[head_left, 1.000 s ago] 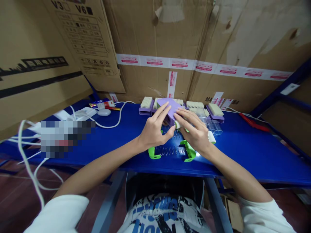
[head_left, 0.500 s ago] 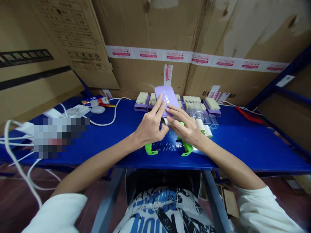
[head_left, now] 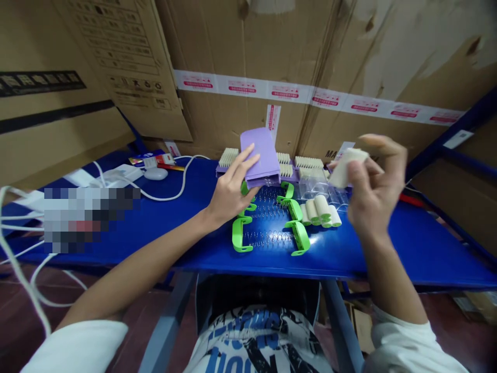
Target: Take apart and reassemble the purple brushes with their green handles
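Note:
My left hand grips a purple plastic case and holds it tilted above the blue table. Raised to the right, my right hand pinches a white roller between thumb and fingers. Under the case lie green frames strung with thin metal springs. Beside them, to the right, several white rollers lie in a row.
Purple brushes with cream bristles line the back of the table by clear plastic boxes. A white cable, a mouse and small packets lie at the left. Cardboard boxes wall off the back.
My right hand left the purple case and rose to the right with a white roller. The left hand lifted and tilted the case, uncovering the green frames.

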`<move>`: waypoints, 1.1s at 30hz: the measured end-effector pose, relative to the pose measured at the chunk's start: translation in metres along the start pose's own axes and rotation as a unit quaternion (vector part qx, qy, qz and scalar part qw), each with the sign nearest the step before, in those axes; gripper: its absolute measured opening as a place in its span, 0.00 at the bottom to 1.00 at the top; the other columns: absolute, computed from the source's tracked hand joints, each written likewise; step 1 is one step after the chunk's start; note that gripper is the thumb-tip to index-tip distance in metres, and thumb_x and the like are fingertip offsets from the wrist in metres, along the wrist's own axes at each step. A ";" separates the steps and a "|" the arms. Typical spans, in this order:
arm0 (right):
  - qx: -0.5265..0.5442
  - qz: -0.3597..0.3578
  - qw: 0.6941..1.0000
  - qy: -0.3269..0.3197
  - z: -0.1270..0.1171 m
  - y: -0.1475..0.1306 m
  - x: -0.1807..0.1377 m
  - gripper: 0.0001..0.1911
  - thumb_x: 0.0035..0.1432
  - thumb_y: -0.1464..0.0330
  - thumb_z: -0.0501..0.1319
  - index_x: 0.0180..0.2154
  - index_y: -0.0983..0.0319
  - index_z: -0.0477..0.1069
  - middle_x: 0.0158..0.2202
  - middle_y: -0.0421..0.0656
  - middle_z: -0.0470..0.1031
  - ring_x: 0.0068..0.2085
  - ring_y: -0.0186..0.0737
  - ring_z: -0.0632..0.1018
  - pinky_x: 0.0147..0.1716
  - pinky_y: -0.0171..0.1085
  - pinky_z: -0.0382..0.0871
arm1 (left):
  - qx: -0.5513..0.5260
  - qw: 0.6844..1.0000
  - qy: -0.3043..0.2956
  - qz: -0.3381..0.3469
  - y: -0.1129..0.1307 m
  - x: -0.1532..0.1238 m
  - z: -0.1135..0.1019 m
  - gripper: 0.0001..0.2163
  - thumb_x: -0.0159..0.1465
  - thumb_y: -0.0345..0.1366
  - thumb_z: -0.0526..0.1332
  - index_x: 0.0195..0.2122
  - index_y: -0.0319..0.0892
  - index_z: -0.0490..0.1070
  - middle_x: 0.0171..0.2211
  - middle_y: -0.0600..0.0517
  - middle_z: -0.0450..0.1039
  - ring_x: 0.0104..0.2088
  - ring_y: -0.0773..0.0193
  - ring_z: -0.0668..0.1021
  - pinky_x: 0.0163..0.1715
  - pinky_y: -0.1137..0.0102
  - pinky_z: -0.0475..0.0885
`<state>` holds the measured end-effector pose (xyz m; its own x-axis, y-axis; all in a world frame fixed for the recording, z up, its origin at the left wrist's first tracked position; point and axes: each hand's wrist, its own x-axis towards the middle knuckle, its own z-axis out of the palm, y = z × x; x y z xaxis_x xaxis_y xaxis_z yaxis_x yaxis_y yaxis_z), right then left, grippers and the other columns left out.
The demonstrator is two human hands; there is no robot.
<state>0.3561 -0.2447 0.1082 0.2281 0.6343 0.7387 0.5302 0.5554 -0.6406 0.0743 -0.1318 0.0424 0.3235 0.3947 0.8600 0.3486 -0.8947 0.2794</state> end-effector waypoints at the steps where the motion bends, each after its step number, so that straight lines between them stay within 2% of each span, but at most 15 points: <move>1: 0.017 0.055 0.998 0.007 -0.016 0.003 0.007 0.21 0.78 0.52 0.63 0.66 0.47 0.63 0.52 0.48 0.86 0.49 0.51 0.90 0.44 0.50 0.88 | -0.013 1.000 0.013 -0.016 -0.001 0.001 -0.002 0.29 0.75 0.50 0.72 0.73 0.51 0.72 0.78 0.43 0.70 0.79 0.40 0.73 0.80 0.38 0.68; 3: 0.062 0.124 0.990 -0.016 -0.049 0.014 0.017 0.20 0.74 0.52 0.67 0.61 0.49 0.69 0.50 0.49 0.86 0.43 0.48 0.89 0.37 0.45 0.86 | -0.040 0.997 0.038 -0.053 -0.004 0.003 -0.006 0.30 0.69 0.52 0.77 0.69 0.51 0.76 0.76 0.43 0.73 0.78 0.38 0.74 0.81 0.35 0.65; 6: 0.066 0.178 0.978 -0.089 -0.087 0.037 0.014 0.30 0.55 0.60 0.83 0.57 0.50 0.78 0.58 0.50 0.83 0.46 0.46 0.88 0.43 0.42 0.87 | -0.068 0.990 0.065 -0.102 -0.007 0.006 -0.010 0.32 0.64 0.51 0.82 0.66 0.49 0.79 0.73 0.42 0.76 0.76 0.37 0.75 0.81 0.37 0.65; 8: 0.005 0.194 0.970 -0.147 -0.104 0.051 0.003 0.37 0.46 0.62 0.86 0.58 0.50 0.80 0.62 0.49 0.80 0.47 0.47 0.88 0.45 0.43 0.87 | -0.081 0.987 0.070 -0.122 -0.009 0.006 -0.011 0.31 0.64 0.49 0.82 0.65 0.47 0.79 0.72 0.41 0.77 0.75 0.37 0.76 0.81 0.38 0.66; 12: -0.157 0.156 0.936 -0.272 -0.127 0.072 -0.016 0.36 0.52 0.50 0.83 0.60 0.53 0.83 0.59 0.49 0.81 0.42 0.48 0.86 0.44 0.48 0.87 | -0.122 0.975 0.081 -0.165 -0.013 0.006 -0.009 0.30 0.63 0.49 0.83 0.63 0.47 0.80 0.71 0.40 0.78 0.75 0.38 0.77 0.77 0.40 0.72; 16: -0.223 0.149 0.902 -0.338 -0.142 0.090 -0.023 0.36 0.55 0.46 0.79 0.60 0.55 0.84 0.52 0.49 0.85 0.41 0.53 0.86 0.43 0.53 0.86 | -0.192 0.957 0.104 -0.192 -0.015 0.009 -0.008 0.33 0.56 0.49 0.87 0.59 0.46 0.81 0.67 0.40 0.80 0.75 0.38 0.77 0.73 0.46 0.79; 21: -0.216 0.144 0.907 -0.332 -0.132 0.108 -0.028 0.31 0.57 0.50 0.77 0.59 0.52 0.84 0.55 0.49 0.85 0.41 0.52 0.87 0.44 0.56 0.88 | -0.229 0.946 0.113 -0.202 -0.018 0.010 -0.005 0.32 0.56 0.53 0.87 0.56 0.46 0.80 0.65 0.42 0.83 0.71 0.41 0.81 0.76 0.43 0.75; 23: -0.207 0.136 0.917 -0.312 -0.128 0.110 -0.032 0.30 0.56 0.51 0.77 0.59 0.51 0.84 0.54 0.49 0.84 0.39 0.51 0.87 0.41 0.54 0.89 | -0.248 0.937 0.123 -0.213 -0.019 0.011 -0.003 0.33 0.54 0.55 0.87 0.54 0.45 0.79 0.60 0.43 0.85 0.66 0.43 0.84 0.74 0.44 0.77; 25: -0.206 0.125 0.923 -0.299 -0.128 0.108 -0.035 0.30 0.56 0.52 0.78 0.58 0.51 0.84 0.51 0.49 0.83 0.37 0.52 0.88 0.39 0.55 0.89 | -0.299 0.916 0.134 -0.231 -0.019 0.012 -0.003 0.34 0.54 0.57 0.87 0.53 0.44 0.78 0.55 0.45 0.86 0.60 0.45 0.87 0.66 0.47 0.84; 27: -0.225 0.100 0.925 -0.289 -0.131 0.099 -0.034 0.30 0.58 0.50 0.79 0.59 0.52 0.83 0.48 0.50 0.83 0.36 0.54 0.87 0.37 0.56 0.89 | -0.376 0.880 0.131 -0.259 -0.017 0.015 -0.004 0.33 0.57 0.58 0.85 0.53 0.43 0.77 0.52 0.44 0.86 0.55 0.47 0.89 0.55 0.53 0.90; 30: -0.281 0.014 0.929 -0.241 -0.125 0.074 -0.021 0.27 0.67 0.47 0.74 0.60 0.53 0.82 0.48 0.52 0.82 0.35 0.54 0.85 0.36 0.59 0.86 | -0.471 0.809 0.113 -0.334 -0.011 0.021 -0.010 0.23 0.71 0.56 0.76 0.50 0.39 0.80 0.46 0.42 0.87 0.43 0.53 0.91 0.43 0.64 0.91; 33: -0.264 -0.087 0.939 -0.202 -0.088 0.043 0.004 0.28 0.72 0.50 0.72 0.66 0.54 0.78 0.55 0.53 0.81 0.42 0.53 0.86 0.45 0.59 0.89 | -0.525 0.734 0.125 -0.411 -0.001 0.027 -0.017 0.18 0.82 0.48 0.62 0.50 0.38 0.82 0.39 0.43 0.87 0.33 0.58 0.90 0.34 0.70 0.89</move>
<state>0.4518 -0.2659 0.1020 -0.1724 0.7702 0.6141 0.8860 0.3936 -0.2450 0.0680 -0.1237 0.0726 0.1665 0.9587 0.2305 -0.5778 -0.0945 0.8107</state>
